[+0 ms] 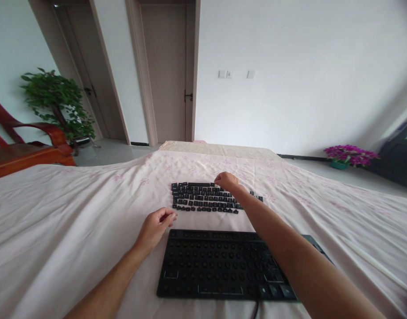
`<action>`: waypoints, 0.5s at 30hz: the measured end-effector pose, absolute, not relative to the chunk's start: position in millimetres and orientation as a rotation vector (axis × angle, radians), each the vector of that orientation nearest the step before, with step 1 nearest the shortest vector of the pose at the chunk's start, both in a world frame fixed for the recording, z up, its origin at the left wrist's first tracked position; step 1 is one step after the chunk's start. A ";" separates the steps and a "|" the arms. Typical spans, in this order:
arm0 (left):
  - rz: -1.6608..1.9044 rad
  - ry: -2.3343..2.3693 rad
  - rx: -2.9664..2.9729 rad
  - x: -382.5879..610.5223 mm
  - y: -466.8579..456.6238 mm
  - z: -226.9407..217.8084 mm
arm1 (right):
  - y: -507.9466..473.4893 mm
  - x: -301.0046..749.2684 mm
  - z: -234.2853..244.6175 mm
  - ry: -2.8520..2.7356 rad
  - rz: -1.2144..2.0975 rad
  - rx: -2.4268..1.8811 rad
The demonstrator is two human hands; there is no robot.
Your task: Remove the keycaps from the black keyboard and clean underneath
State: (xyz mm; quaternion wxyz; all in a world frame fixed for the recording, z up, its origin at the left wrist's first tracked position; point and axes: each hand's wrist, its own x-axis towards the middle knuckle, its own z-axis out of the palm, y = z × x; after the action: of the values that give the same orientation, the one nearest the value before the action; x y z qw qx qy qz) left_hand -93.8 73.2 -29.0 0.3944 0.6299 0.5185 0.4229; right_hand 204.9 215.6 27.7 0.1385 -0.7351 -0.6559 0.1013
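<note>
A black keyboard (219, 266) lies on the cloth before me, most of its keycaps off and the bare switch posts showing. A few keycaps (274, 291) remain on it at the lower right. Beyond it, loose black keycaps (206, 198) lie in rows, with the long space bar (199, 184) in the far row. My right hand (227, 180) reaches over the keyboard to the far row, fingers pinched beside a small keycap (212, 184). Closed at the fingertips, my left hand (160, 219) rests between the keyboard's far left corner and the rows. What either pinch holds is too small to see.
A pale cloth with pink flowers (73, 212) covers the wide surface, with folds on both sides. The keyboard's cable (255, 309) runs toward me. A thin white strip (377, 263) lies at right. A wooden chair (33, 150) and a potted plant (55, 95) stand at left.
</note>
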 end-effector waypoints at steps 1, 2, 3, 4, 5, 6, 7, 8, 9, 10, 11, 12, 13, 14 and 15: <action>1.070 1.317 1.597 -93.9 73.3 -29.4 | 213.2 203.8 31.3 -1.891 0.290 -2.113; 1.068 1.317 1.597 -94.1 73.2 -29.7 | 210.1 202.8 35.8 -1.886 0.290 -2.097; 1.064 1.315 1.598 -94.4 72.9 -29.8 | 206.0 202.0 41.1 -1.883 0.294 -2.074; 1.063 1.313 1.599 -94.6 72.2 -29.5 | 200.6 201.8 47.1 -1.882 0.303 -2.046; 1.064 1.310 1.598 -95.0 71.4 -29.0 | 193.4 202.5 53.6 -1.883 0.317 -2.013; 1.065 1.307 1.596 -95.3 70.5 -28.4 | 184.3 204.2 60.3 -1.888 0.334 -1.974; 1.075 1.309 1.589 -95.6 69.6 -27.7 | 172.8 207.2 67.1 -1.891 0.349 -1.929; 1.073 1.305 1.586 -95.8 68.8 -27.1 | 158.9 211.2 73.7 -1.893 0.356 -1.888; 1.075 1.311 1.579 -96.0 68.3 -26.7 | 142.6 216.2 79.7 -1.902 0.362 -1.829; 1.074 1.324 1.573 -96.2 67.9 -26.7 | 124.2 221.6 85.1 -1.914 0.362 -1.723; 1.075 1.337 1.573 -96.4 67.5 -27.0 | 103.9 227.2 89.6 -1.921 0.373 -1.652; 1.077 1.342 1.576 -96.6 67.1 -27.6 | 82.4 232.6 92.9 -1.909 0.385 -1.605; 1.093 1.338 1.578 -96.8 66.4 -28.3 | 60.4 237.7 94.9 -1.902 0.419 -1.563; 1.108 1.335 1.581 -97.1 65.4 -29.0 | 38.6 242.5 95.6 -1.871 0.476 -1.530; 1.124 1.334 1.586 -97.3 64.0 -29.4 | 17.9 246.9 94.9 -1.819 0.562 -1.504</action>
State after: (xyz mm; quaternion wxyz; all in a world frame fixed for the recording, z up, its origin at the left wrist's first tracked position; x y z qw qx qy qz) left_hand -97.3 64.0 -29.4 0.3821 0.6218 0.5227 0.4406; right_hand 246.9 17.9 94.9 0.3502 -0.5807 -0.7022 0.2168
